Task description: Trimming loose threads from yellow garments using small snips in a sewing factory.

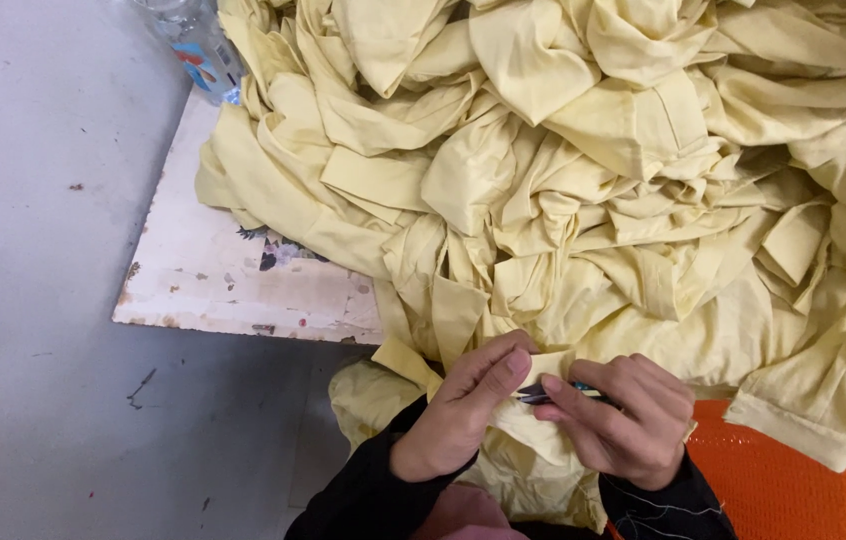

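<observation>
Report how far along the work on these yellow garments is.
Done: nothing visibly set apart as finished. In hand: the left hand pinches a yellow fabric piece while the right hand works a small tool at it. Left: the big garment pile on the board.

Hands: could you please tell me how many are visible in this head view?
2: the left hand and right hand, both at bottom centre, pinching yellow fabric. None appears elsewhere, though the cloth heap could hide others.

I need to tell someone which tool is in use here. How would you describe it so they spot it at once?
Start at the big heap of pale yellow garments and drop to its near edge, where the left hand and right hand pinch one fabric piece. Between the fingertips lies a small dark tool with a blue tip, the only non-yellow item there.
</observation>
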